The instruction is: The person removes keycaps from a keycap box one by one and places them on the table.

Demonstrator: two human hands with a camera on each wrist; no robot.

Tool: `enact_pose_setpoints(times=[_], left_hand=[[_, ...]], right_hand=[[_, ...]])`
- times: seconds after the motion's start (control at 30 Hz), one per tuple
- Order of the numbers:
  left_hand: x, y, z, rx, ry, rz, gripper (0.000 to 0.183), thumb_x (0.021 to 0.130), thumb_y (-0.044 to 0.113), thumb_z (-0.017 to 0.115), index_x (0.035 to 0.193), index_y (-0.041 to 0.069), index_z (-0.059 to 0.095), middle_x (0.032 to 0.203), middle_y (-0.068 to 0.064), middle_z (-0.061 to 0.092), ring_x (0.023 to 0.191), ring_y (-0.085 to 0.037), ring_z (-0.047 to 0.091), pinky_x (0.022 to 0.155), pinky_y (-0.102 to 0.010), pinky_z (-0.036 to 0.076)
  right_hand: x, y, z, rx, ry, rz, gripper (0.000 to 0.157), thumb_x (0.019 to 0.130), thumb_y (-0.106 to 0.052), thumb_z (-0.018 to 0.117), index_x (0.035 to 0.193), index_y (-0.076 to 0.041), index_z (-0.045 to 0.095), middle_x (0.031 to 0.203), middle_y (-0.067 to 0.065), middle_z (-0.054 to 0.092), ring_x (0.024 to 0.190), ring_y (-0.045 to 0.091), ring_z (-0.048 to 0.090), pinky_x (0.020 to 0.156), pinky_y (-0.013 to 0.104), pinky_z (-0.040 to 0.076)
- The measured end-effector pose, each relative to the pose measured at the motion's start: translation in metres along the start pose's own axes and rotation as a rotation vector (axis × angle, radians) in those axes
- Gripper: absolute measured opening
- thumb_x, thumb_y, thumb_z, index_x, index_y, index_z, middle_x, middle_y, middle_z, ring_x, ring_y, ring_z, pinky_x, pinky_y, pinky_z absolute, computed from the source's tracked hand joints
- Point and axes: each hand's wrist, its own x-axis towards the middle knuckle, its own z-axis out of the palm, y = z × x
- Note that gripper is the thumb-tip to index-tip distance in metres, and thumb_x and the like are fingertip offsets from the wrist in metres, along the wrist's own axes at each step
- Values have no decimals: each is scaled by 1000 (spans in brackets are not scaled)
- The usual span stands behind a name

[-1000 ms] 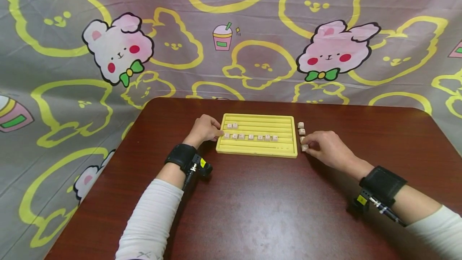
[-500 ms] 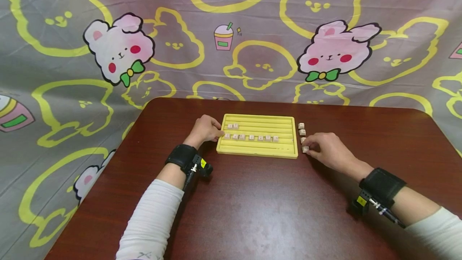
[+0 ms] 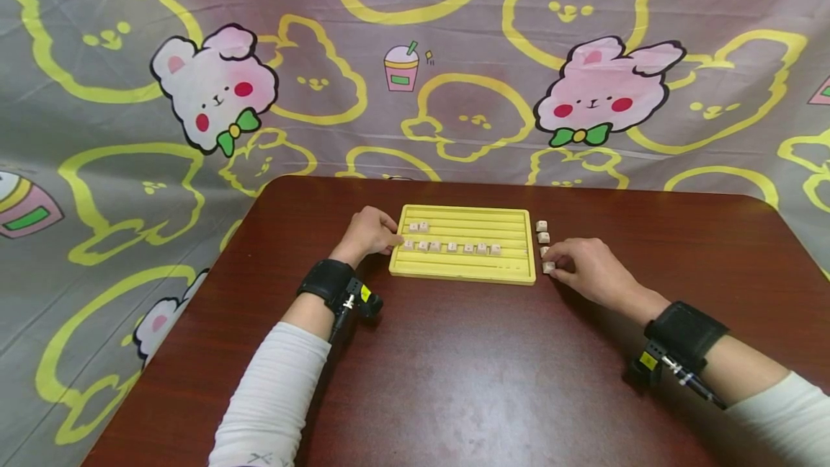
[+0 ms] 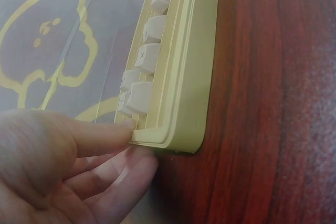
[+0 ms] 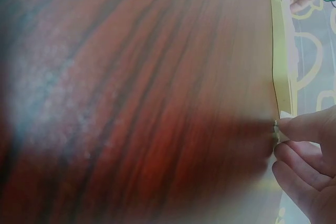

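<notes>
A shallow yellow tray (image 3: 460, 278) with ridged rows lies on the table. White keycaps (image 4: 148, 59) sit in it, two in an upper row and several in a row below. My left hand (image 3: 368, 230) grips the tray's left edge, thumb on the rim and fingers against the side, as the left wrist view shows. Beside the tray's right side, my right hand (image 3: 595, 271) pinches a white keycap (image 3: 549, 267) between thumb and fingertips. That keycap is the nearest of a short column; one just behind it is partly covered by the fingers.
Two more loose keycaps, including the rearmost keycap (image 3: 541, 225), stand farther back in that column. The dark red-brown table (image 3: 454, 366) ends at a patterned cloth (image 3: 467, 42) hanging behind and at the left.
Hardly anything differs. Both hands stay in place, the left on the tray's edge and the right at the nearest keycap. The whole head view has shifted very slightly.
</notes>
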Motion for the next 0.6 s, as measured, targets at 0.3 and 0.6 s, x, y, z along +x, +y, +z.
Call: enact_pose_setpoints(times=[0.3, 0.6], left_hand=[[1, 0, 1, -2, 9, -5, 32, 86, 9, 76, 114, -4, 68, 112, -22, 68, 73, -18, 72, 65, -24, 61], [-1, 1, 0, -2, -1, -16, 34, 86, 11, 76, 116, -4, 68, 112, -20, 68, 73, -16, 70, 67, -25, 61]], right_hand=[[0, 0, -2, 6, 4, -1, 17, 83, -6, 78, 100, -8, 75, 97, 6, 75, 82, 15, 69, 71, 36, 59], [-2, 2, -7, 19, 18, -22, 22, 80, -5, 81, 100, -8, 75, 95, 6, 74, 82, 16, 69, 71, 37, 58]])
